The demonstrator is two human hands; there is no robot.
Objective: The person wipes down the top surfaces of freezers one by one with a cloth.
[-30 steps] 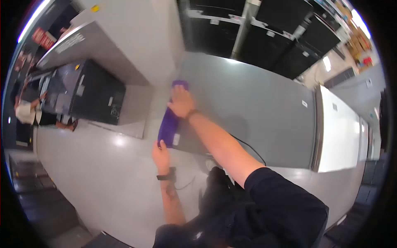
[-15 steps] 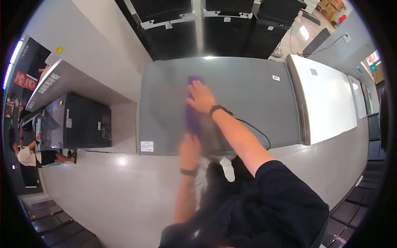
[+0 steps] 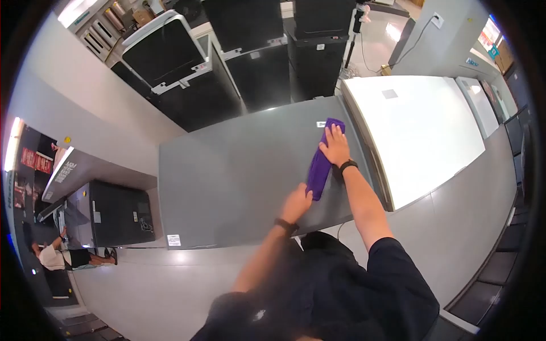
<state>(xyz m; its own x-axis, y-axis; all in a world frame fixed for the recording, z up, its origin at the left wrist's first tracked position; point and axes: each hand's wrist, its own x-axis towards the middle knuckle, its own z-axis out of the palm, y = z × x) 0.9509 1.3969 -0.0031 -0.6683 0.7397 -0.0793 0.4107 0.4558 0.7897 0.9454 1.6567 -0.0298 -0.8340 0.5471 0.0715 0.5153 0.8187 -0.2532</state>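
A folded purple cloth (image 3: 320,170) lies flat on the grey top of a large appliance (image 3: 239,170), near its right end. My right hand (image 3: 335,146) presses on the upper part of the cloth with its fingers spread. The near end of the cloth is pinched between the thumb and fingers of my left hand (image 3: 298,203). A small white label (image 3: 321,124) is beside the far end of the cloth, and another label (image 3: 173,240) is at the near left corner of the grey top.
A white appliance top (image 3: 415,136) adjoins on the right. Black appliances (image 3: 261,74) stand along the far side. At the left are a pale wall (image 3: 114,91), a dark cabinet (image 3: 119,213) and another person (image 3: 57,257). A cable (image 3: 418,45) hangs at the upper right.
Both hands and the purple cloth have moved rightward across the grey top, from its left end to near its right end. The camera view has shifted and turned too.
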